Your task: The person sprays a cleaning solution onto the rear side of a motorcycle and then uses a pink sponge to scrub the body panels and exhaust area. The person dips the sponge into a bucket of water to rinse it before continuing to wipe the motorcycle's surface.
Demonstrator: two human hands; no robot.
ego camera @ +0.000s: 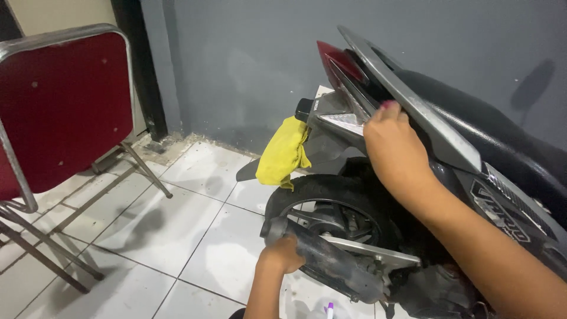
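My left hand [282, 255] is down low on the scooter's exhaust pipe [322, 255], fingers curled against its dusty grey side near the tip, right beside the rear tyre [307, 192]. My right hand [394, 145] is up on the tail, fingertips pressed together against the grey grab rail [413, 100] just under the red tail light [339, 62] (can't tell how tight the grip is). A yellow rag [284, 152] hangs off the rear fender. White floor tiles [177, 230] underneath, red folding chair [59, 106] off to the left, grey wall [248, 65] behind.
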